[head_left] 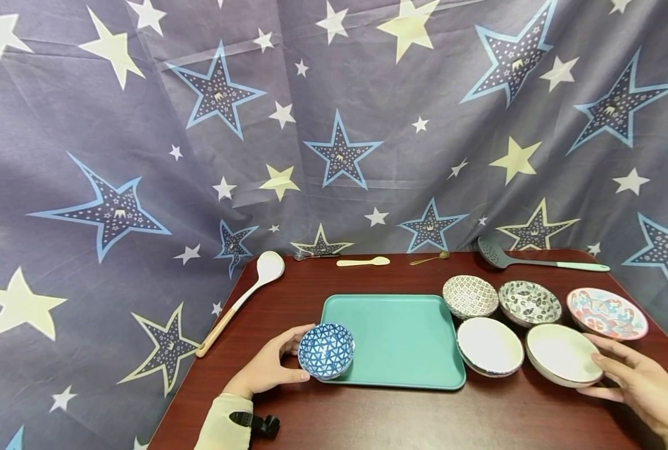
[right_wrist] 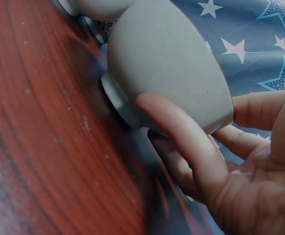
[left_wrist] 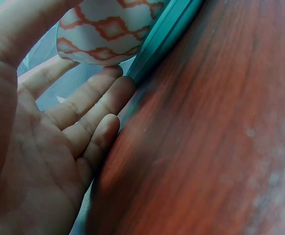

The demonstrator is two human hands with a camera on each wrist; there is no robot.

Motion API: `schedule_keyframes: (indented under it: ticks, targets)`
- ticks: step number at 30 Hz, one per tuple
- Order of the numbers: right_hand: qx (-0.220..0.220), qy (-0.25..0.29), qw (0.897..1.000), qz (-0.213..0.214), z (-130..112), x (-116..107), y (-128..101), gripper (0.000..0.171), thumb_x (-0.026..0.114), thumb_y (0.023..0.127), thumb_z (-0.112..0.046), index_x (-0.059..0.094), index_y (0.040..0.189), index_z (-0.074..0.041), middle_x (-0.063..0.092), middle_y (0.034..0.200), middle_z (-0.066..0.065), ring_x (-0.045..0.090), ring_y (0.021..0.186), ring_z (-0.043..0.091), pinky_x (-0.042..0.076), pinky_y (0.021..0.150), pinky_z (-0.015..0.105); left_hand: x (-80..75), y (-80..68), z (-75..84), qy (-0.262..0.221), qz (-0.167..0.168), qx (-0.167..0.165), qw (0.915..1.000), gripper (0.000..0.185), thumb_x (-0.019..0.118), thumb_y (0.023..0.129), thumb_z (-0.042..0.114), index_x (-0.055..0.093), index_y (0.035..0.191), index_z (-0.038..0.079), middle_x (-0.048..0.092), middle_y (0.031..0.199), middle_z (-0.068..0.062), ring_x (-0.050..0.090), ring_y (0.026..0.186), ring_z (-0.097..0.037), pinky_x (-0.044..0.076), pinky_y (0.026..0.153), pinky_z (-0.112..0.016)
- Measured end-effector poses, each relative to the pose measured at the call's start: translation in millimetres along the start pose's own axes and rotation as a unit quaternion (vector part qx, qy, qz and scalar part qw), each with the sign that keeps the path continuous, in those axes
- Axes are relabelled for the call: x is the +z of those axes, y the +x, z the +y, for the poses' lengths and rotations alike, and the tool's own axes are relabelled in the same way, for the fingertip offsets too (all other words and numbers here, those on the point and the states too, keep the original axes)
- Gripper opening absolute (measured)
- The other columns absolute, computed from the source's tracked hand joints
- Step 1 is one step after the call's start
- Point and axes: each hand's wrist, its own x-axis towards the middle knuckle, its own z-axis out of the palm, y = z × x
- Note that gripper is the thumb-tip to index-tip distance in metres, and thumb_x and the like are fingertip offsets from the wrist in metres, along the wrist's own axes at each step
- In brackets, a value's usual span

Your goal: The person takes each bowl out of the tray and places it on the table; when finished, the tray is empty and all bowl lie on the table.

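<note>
A small bowl [head_left: 326, 351] with a blue-and-white triangle pattern inside sits over the left end of a teal tray [head_left: 401, 344]. My left hand [head_left: 272, 369] holds it from the left, thumb on the near side and fingers on the far side. In the left wrist view, the bowl's outside [left_wrist: 110, 32] is white with orange-red markings. At the right, my right hand [head_left: 637, 381] grips the right side of a cream bowl [head_left: 563, 353]. Its plain outer wall [right_wrist: 166, 68] and foot show in the right wrist view, a finger lying against them.
Beside the cream bowl are a white bowl [head_left: 490, 345], two patterned bowls [head_left: 470, 296] [head_left: 529, 302] and a colourful plate [head_left: 607, 312]. Behind lie a slotted spatula [head_left: 497, 255], small spoons [head_left: 363, 262] and, at left, a white ladle [head_left: 249, 294]. A star-printed curtain [head_left: 334, 125] hangs behind.
</note>
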Motion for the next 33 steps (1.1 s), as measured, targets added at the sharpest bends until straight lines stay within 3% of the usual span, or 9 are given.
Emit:
schedule_keyframes:
  ticks: [12,18,25,33]
  targets:
    - [0.012,0.003,1.0,-0.003,-0.5,0.8,0.0,0.054,0.032,0.111,0.007,0.07,0.131,-0.025,0.069,0.126,-0.012,0.073,0.101,0.02,0.062,0.076,0.05,-0.3,0.3,-0.1,-0.007,0.0,0.002,1.0,0.085,0.087,0.084,0.01,0.044,0.158,0.011,0.062,0.138,-0.01,0.064,0.115,-0.032,0.052,0.099,-0.033]
    - [0.035,-0.029,0.999,0.015,-2.5,3.2,-0.2,0.052,0.034,0.112,0.003,0.071,0.128,-0.03,0.069,0.122,-0.014,0.073,0.101,0.016,0.062,0.076,0.048,-0.6,0.5,0.9,-0.015,-0.002,-0.004,0.9999,0.084,0.087,0.084,0.009,0.046,0.157,0.012,0.063,0.138,-0.01,0.064,0.117,-0.032,0.052,0.1,-0.033]
    - [0.04,-0.087,0.994,0.051,-4.7,5.6,-2.5,0.049,0.039,0.112,0.0,0.071,0.124,-0.035,0.069,0.118,-0.018,0.069,0.102,0.003,0.063,0.075,0.037,-1.2,0.7,0.3,-0.011,-0.002,-0.024,0.9997,0.081,0.089,0.084,0.014,0.049,0.155,0.016,0.064,0.138,-0.006,0.064,0.118,-0.029,0.052,0.1,-0.032]
    - [-0.002,-0.118,0.987,0.104,-7.1,6.7,-2.8,0.041,0.048,0.109,0.001,0.074,0.121,-0.028,0.068,0.121,-0.023,0.065,0.104,-0.006,0.058,0.076,0.021,-2.7,-1.3,-1.3,0.005,-0.002,-0.033,0.9995,0.072,0.088,0.086,0.016,0.054,0.149,0.016,0.065,0.138,-0.004,0.063,0.12,-0.026,0.051,0.102,-0.031]
